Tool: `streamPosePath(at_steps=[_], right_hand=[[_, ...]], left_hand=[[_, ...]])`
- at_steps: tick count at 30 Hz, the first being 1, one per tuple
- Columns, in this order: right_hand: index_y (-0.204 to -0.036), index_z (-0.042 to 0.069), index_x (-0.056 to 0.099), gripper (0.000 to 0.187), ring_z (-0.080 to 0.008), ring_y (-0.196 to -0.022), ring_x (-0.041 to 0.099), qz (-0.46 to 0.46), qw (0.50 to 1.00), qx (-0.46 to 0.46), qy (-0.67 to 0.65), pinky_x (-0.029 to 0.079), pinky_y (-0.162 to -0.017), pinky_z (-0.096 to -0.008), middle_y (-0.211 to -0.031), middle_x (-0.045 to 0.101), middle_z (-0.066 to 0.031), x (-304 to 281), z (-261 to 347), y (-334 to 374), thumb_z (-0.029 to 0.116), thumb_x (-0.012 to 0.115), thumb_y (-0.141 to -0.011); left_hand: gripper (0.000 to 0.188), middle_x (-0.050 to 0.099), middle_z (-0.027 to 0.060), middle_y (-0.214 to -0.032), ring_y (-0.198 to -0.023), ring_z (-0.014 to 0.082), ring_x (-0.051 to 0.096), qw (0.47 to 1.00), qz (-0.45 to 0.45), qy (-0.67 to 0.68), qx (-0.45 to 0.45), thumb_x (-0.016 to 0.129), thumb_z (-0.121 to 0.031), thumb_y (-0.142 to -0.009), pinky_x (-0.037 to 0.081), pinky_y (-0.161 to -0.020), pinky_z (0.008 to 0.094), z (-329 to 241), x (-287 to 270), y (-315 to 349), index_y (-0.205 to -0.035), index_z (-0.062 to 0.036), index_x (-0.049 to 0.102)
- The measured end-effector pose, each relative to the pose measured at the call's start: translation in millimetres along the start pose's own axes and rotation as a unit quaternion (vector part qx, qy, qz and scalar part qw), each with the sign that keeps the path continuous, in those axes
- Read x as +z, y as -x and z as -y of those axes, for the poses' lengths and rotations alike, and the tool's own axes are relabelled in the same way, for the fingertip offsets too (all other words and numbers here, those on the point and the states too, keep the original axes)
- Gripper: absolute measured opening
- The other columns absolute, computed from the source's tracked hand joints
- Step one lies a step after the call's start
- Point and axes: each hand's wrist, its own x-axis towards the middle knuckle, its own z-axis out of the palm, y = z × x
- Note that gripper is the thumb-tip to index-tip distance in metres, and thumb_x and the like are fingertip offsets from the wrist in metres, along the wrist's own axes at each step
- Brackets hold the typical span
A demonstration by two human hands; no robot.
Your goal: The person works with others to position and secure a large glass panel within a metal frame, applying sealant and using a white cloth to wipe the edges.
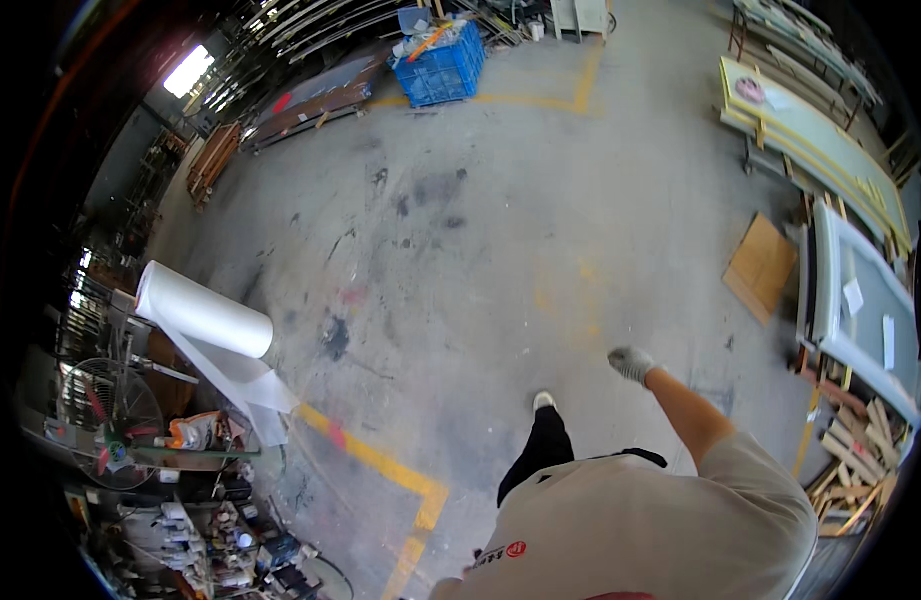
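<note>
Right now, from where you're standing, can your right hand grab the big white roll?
Probably not. The right hand is out on the other side, and a wide stretch of floor lies between it and the white roll. Nothing seems to block the way; it just looks too far.

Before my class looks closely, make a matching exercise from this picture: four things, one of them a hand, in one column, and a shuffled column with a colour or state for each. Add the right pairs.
1. roll
2. crate
3. cardboard
4. right hand

A. brown
B. gloved
C. white
D. blue, heaped

Pairs: 1-C, 2-D, 3-A, 4-B
</note>
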Motion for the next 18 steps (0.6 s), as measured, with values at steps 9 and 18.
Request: streamPosePath(at_steps=[9, 18], right_hand=[[-0.091, 0.007, 0.064, 0.023, -0.0259, -0.080, 0.060, 0.223, 0.938, 0.223, 0.146, 0.048, -0.070, -0.0404, -0.092, 0.063, -0.0108, 71, -258, -90, 0.020, 0.046, -0.083], [-0.070, 0.003, 0.065, 0.032, -0.0289, -0.060, 0.062, 0.257, 0.908, 0.306, 0.126, 0.050, -0.062, -0.0404, -0.071, 0.065, -0.0137, -44, -154, -375, 0.030, 0.052, -0.080]], left_hand=[[0.028, 0.065, 0.0120, -0.077, -0.075, 0.0292, 0.062, 0.889, -0.389, -0.004, 0.241, 0.056, -0.035, -0.069, 0.048, -0.068, 0.0402, -292, -574, -149, -0.073, -0.0102, 0.068], [0.024, 0.064, 0.0128, -0.073, -0.068, 0.0305, 0.061, 0.844, -0.453, -0.074, 0.277, 0.052, -0.026, -0.071, 0.048, -0.061, 0.0408, -418, -840, -168, -0.068, -0.0081, 0.067]])
